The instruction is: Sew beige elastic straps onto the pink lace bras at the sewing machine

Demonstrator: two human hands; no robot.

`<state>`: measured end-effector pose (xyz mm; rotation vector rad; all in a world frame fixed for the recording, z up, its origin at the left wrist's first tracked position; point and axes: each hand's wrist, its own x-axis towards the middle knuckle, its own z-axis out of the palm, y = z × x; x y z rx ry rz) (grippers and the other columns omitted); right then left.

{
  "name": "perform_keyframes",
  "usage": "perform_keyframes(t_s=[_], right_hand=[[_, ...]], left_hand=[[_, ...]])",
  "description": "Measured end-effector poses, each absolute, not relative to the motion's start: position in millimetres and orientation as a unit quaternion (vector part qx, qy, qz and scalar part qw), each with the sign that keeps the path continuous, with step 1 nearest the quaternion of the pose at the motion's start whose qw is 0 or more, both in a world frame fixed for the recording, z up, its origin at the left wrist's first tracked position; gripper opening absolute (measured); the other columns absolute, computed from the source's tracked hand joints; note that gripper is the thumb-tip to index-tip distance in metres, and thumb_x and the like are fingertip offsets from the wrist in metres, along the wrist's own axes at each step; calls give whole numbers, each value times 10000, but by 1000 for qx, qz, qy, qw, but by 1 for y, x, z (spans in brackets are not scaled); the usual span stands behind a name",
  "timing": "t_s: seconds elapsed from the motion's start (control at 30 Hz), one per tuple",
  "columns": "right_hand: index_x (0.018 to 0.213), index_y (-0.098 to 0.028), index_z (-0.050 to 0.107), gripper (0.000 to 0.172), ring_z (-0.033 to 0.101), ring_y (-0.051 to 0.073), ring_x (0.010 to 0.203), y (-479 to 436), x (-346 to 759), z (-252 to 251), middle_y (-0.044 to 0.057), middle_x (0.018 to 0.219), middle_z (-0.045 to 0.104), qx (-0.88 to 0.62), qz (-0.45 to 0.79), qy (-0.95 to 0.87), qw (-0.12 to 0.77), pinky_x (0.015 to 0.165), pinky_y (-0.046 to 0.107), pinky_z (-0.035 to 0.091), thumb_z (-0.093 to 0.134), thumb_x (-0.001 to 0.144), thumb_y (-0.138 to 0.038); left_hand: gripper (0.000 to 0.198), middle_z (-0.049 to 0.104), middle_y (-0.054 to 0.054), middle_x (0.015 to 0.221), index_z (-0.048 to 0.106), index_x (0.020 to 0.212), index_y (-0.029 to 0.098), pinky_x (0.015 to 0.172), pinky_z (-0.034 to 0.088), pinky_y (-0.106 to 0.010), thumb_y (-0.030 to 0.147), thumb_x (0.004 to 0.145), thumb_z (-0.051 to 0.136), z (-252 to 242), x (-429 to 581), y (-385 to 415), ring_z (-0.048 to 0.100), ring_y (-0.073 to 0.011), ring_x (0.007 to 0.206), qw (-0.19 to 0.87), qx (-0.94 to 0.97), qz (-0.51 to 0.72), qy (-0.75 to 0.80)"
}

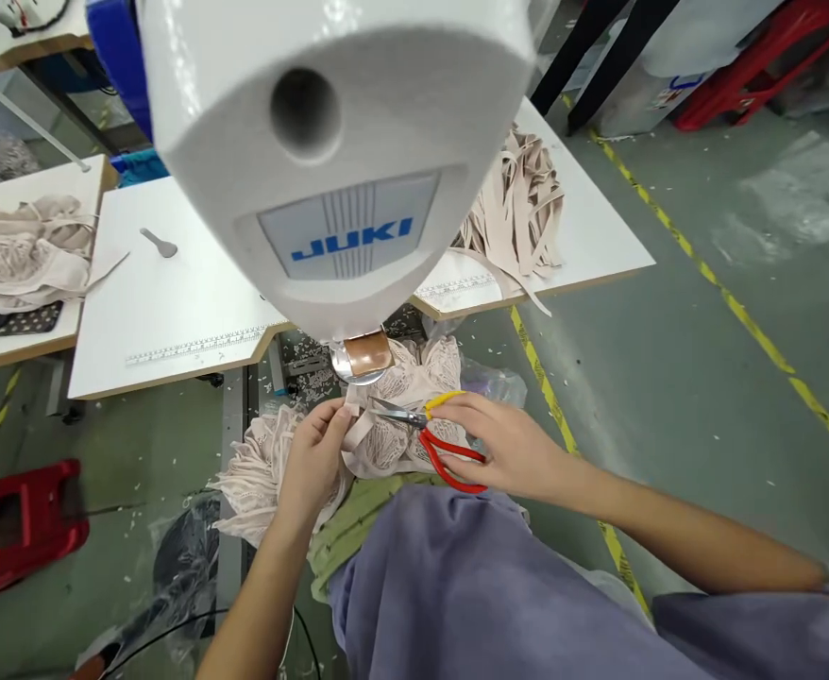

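Observation:
My left hand (319,444) pinches a beige fabric strap (360,430) just below the sewing machine's (344,189) front end. In my right hand (503,439) is a pair of scissors (449,451) with one yellow and one red handle. Its blades point left and look parted, close to the strap. Beneath the blades a beige lace bra (390,444) lies over my lap and the machine's lower part. A bundle of beige lace pieces (262,463) hangs beside my left wrist.
Beige fabric strips (517,203) are heaped on the white worktable (599,255) to the right. A printed ruler scale (194,347) runs along the left tabletop edge. More beige garments (18,250) lie far left. A red stool (25,529) stands at lower left.

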<state>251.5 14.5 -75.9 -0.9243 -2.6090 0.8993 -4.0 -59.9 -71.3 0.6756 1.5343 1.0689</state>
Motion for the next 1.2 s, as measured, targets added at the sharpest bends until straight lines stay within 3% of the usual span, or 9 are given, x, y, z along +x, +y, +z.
perform_keyframes(t_s=[0.27, 0.43, 0.67, 0.97, 1.2], right_hand=[[1319, -271, 567, 401, 661, 252, 1047, 25, 225, -96, 104, 1237, 667, -284, 378, -868, 153, 839, 398, 551, 588, 928, -360], [1206, -268, 598, 351, 654, 197, 784, 16, 238, -98, 71, 1044, 698, -347, 433, -817, 159, 686, 336, 517, 634, 857, -293], [1204, -263, 547, 478, 640, 232, 908, 6, 227, -103, 87, 1098, 657, -330, 446, -808, 196, 789, 380, 515, 689, 749, -268], [1238, -261, 620, 433, 668, 231, 990, 14, 213, -107, 81, 1151, 686, -333, 486, -787, 183, 853, 362, 518, 708, 816, -297], [1239, -242, 655, 357, 670, 202, 883, 15, 225, -102, 69, 981, 732, -325, 450, -812, 181, 797, 332, 520, 663, 890, -317]], left_hand=[[208, 584, 5, 794, 634, 862, 208, 676, 419, -230, 291, 932, 456, -54, 2, -56, 524, -146, 740, 482, 379, 382, 692], [295, 506, 23, 733, 565, 838, 211, 651, 394, -229, 449, 973, 455, -61, -6, -57, 475, -129, 680, 506, 385, 395, 663], [301, 606, -8, 785, 651, 954, 204, 638, 409, -236, 460, 962, 492, -54, -12, -53, 529, -140, 693, 476, 423, 360, 681], [271, 595, -2, 755, 642, 879, 192, 615, 399, -225, 420, 948, 513, -56, -14, -53, 512, -129, 668, 464, 410, 355, 700], [283, 579, 5, 723, 637, 831, 189, 619, 440, -219, 451, 914, 572, -66, -13, -53, 523, -123, 659, 486, 370, 391, 689]])
